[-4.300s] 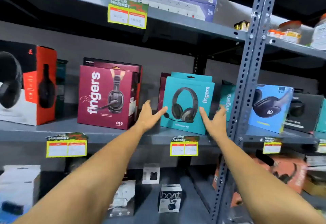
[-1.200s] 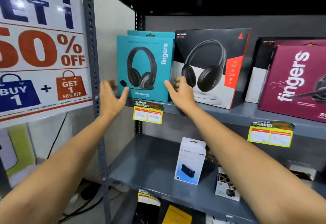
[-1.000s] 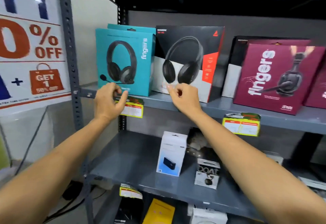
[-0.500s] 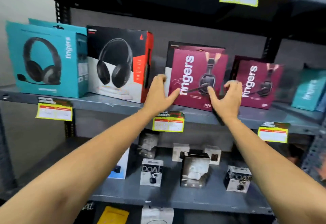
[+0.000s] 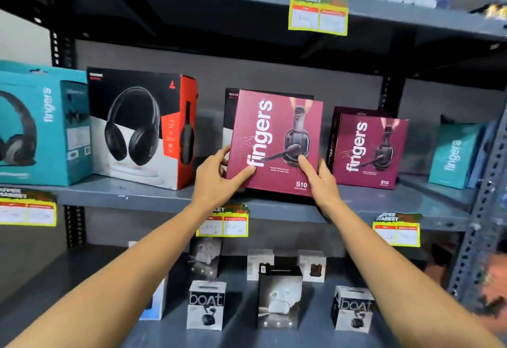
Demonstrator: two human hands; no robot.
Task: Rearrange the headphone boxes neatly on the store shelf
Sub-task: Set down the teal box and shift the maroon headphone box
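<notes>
Both hands are gripping the front maroon box (image 5: 275,142) at its lower corners. The left hand (image 5: 216,180) is clasping the bottom left corner, thumb lying across the printed face and the other fingers curling behind the left edge. The right hand (image 5: 319,176) is pinching the bottom right corner, thumb pressing on the face near the pictured headset; its other fingers are hidden behind the box. Both forearms are reaching up and inward from the bottom of the view.

The box is tilting slightly, and whether its lower edge is touching the middle shelf (image 5: 274,207) cannot be told. A dark box (image 5: 229,111) is standing just behind it. To the right, a second maroon box (image 5: 369,150) is standing upright, and farther right a teal box (image 5: 452,155), blurred. To the left, a black and red box (image 5: 142,128) is sitting beside another teal box (image 5: 35,128).

Yellow price tags (image 5: 222,224) are hanging from the shelf edge. On the lower shelf (image 5: 241,334), small earbud boxes (image 5: 206,305) are standing in loose rows.
</notes>
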